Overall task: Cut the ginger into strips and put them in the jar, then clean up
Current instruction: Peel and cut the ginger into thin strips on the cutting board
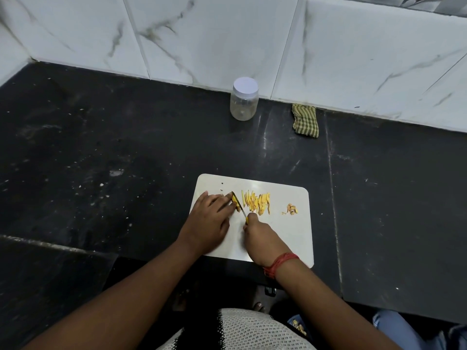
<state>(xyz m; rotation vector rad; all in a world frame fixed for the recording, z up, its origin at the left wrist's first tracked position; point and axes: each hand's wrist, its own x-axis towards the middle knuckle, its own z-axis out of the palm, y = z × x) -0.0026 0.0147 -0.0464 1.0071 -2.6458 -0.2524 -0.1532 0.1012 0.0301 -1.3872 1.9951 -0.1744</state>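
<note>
On cutting board, left hand pinning ginger, right hand gripping knife

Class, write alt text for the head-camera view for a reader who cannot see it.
A person slices ginger on a white cutting board: the left hand steadies it, the right hand holds a small knife. Cut strips lie beside the blade; a lidded jar and folded cloth stand behind.
</note>
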